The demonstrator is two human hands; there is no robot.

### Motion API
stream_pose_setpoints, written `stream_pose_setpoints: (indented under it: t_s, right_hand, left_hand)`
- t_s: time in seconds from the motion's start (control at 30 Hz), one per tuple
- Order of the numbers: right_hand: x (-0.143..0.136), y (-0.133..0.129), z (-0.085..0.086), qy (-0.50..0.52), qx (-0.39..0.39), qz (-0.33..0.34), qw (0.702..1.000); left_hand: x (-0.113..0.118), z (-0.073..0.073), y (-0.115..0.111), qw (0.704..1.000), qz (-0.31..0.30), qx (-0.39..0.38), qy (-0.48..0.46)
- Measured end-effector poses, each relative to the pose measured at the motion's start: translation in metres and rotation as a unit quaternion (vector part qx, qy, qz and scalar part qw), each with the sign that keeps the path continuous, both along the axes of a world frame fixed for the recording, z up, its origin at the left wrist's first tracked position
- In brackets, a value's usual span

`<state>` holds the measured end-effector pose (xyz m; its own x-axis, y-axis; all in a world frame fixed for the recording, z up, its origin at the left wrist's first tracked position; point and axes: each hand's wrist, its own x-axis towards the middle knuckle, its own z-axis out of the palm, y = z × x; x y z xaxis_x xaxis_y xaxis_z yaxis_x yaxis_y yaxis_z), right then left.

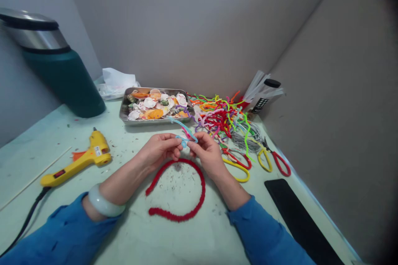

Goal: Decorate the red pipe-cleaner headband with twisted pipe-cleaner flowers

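Note:
Between my two hands is a light blue pipe cleaner (184, 144), bent into a small looped shape, with a longer end pointing up and to the left. My left hand (160, 149) pinches its left side. My right hand (207, 152) pinches the other side, fingertips close to the left ones. Below them on the table lies a thick red pipe cleaner (203, 190), curved into an open ring with a gap at the left. My wrists partly flank this ring.
A yellow glue gun (79, 161) lies left with a thin stick (37, 177). Behind are a teal bottle (59, 78), a metal tray (152, 122) of shells and a heap of coloured pipe cleaners (217, 120). Scissors (281, 164) and a black strip (295, 211) lie right.

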<state>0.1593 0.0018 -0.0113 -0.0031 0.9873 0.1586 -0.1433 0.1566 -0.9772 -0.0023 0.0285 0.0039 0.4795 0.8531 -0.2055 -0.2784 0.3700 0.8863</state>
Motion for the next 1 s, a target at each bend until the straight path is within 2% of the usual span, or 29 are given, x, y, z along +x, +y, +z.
stream_pose_setpoints:
  t_s: [0.13, 0.3, 0.8, 1.0]
  right_hand:
    - [0.004, -0.001, 0.002, -0.046, 0.013, 0.020, 0.999]
    - [0.009, -0.003, 0.008, -0.078, -0.014, 0.090, 0.993]
    - [0.009, -0.001, 0.002, 0.081, -0.075, 0.089, 0.990]
    - [0.007, 0.000, 0.000, 0.122, -0.111, 0.138, 0.977]
  left_hand:
    - [-0.001, 0.001, 0.000, 1.000, 0.004, 0.007, 0.000]
    - [-0.001, 0.003, -0.003, 1.000, 0.006, 0.025, -0.004]
    - [-0.001, 0.002, -0.002, 0.999, -0.039, 0.000, 0.001]
    - [-0.001, 0.002, -0.004, 0.998, -0.054, -0.003, 0.018]
